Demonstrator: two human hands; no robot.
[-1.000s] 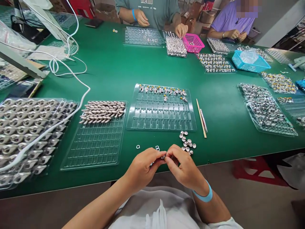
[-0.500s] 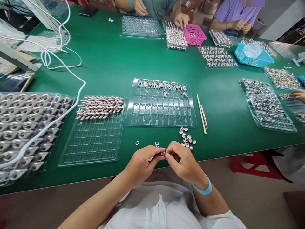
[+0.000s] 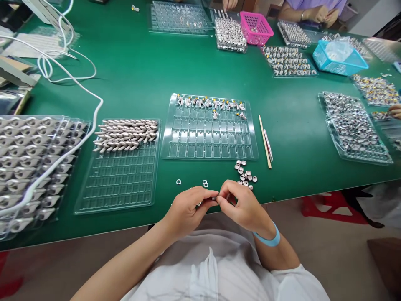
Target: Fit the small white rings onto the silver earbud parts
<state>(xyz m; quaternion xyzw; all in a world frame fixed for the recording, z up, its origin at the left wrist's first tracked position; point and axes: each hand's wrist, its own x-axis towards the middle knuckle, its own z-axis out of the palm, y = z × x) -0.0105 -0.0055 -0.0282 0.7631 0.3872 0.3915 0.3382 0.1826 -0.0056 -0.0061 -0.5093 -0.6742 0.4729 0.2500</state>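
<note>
My left hand and my right hand meet at the table's front edge, fingertips pinched together. Between them is a small silvery part, mostly covered by the fingers. Just beyond lie white rings, with another white ring off to the left. A loose cluster of round silvery caps sits beyond my right hand. Farther out, a clear plastic tray carries small white-and-yellow pieces along its back rows.
Left of centre is a tray of pointed metallic parts, beside larger grey shells crossed by a white cable. A wooden stick and tweezers lie to the right. Pink and blue baskets stand farther back, near co-workers' hands.
The view has tilted down slightly, so the table's contents sit higher in the picture. My hands stay pinched together around the small part, with slight finger movement.
</note>
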